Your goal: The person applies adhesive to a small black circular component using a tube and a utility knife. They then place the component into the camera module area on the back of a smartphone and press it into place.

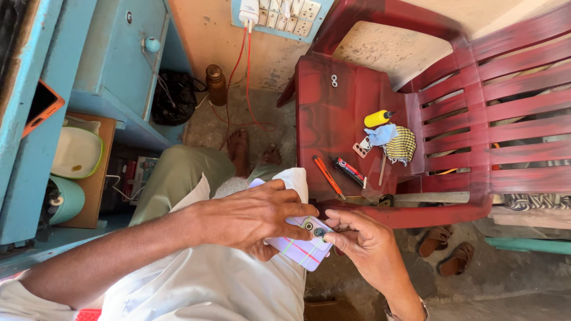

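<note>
head view, looking down: the left hand [253, 217] grips a pale lilac phone [300, 241] back side up over the lap, fingers laid across it. the right hand [363, 244] pinches the phone's corner beside the camera lenses, thumb and forefinger closed on it. just beyond stands a red plastic chair [339, 107]; on its seat lie an orange-handled tool [328, 176], a black and red tool [350, 171], a yellow bottle [376, 118] and a checked cloth [401, 145]. farther off, a brown bottle [216, 84] stands by the wall.
</note>
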